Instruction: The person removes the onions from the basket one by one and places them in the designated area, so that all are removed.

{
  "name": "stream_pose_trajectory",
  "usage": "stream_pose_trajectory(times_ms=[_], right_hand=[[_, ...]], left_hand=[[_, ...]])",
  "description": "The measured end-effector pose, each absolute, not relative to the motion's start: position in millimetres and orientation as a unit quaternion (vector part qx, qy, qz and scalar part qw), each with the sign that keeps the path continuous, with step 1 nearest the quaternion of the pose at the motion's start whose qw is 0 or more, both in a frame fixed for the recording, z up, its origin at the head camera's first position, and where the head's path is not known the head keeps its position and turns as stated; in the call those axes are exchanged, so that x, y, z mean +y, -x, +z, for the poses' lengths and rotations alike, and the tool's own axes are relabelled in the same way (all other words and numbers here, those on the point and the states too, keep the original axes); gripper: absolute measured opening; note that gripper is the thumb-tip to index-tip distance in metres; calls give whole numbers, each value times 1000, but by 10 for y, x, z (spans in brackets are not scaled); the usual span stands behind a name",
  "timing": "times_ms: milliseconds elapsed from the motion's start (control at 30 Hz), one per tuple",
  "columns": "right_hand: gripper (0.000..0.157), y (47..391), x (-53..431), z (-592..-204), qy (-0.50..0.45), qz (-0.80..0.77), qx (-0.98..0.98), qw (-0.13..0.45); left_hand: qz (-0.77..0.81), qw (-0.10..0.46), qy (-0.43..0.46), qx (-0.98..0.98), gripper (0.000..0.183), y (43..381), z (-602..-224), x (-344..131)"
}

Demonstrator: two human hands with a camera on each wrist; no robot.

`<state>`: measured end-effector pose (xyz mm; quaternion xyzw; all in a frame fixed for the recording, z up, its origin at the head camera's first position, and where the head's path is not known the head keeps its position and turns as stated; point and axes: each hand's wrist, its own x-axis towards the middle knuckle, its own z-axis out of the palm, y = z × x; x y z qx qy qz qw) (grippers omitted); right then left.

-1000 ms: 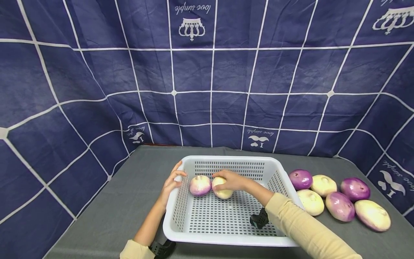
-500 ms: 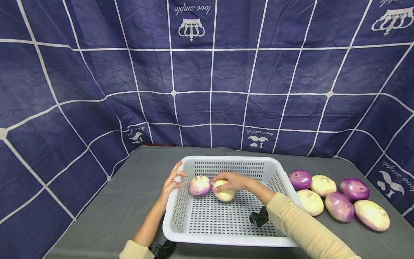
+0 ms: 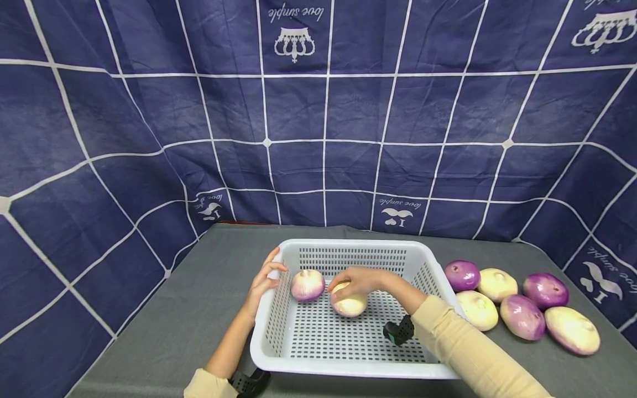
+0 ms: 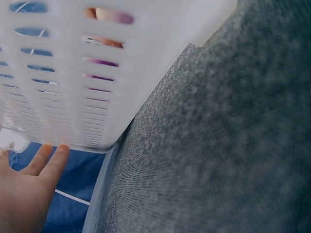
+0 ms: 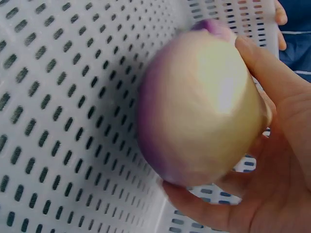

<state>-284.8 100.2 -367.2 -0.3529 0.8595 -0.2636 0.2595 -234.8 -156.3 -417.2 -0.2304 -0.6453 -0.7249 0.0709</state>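
Observation:
A white perforated plastic basket (image 3: 358, 367) sits on the grey cloth. My left hand (image 3: 264, 281) holds its left rim, thumb and a finger over the edge; in the left wrist view, two fingers (image 4: 54, 167) of this hand lie against the outer wall. Inside the basket my right hand (image 3: 362, 280) grips a cream and purple turnip (image 3: 350, 305) from above. Seen from the right wrist, thumb and fingers span the turnip (image 5: 204, 111), close over the perforated floor. Another turnip (image 3: 307, 286), pale on top and purple below, rests by the left wall.
Several more turnips lie on the cloth right of the basket, among them a purple one (image 3: 461, 275) near its wall and a cream one (image 3: 573, 330) farthest right. A dark blue curtain (image 3: 348, 110) with white grid lines hangs behind the grey table (image 3: 174, 331).
My right hand and its turnip have shifted toward me and slightly right, widening the gap to the other turnip. The left hand has stayed on the rim.

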Motion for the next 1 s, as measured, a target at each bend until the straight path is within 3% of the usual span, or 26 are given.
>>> stream_pose_trajectory(times_ms=[500,1000], right_hand=[[38,2760,1055,-3403,371,-274,855,238],[35,2552,1314,-3098,337,-294,882,145]], left_hand=[[-723,74,227,-648,29,2357,-4179,-1561],[-723,71,222,-651,30,2387,-4212,-1570]])
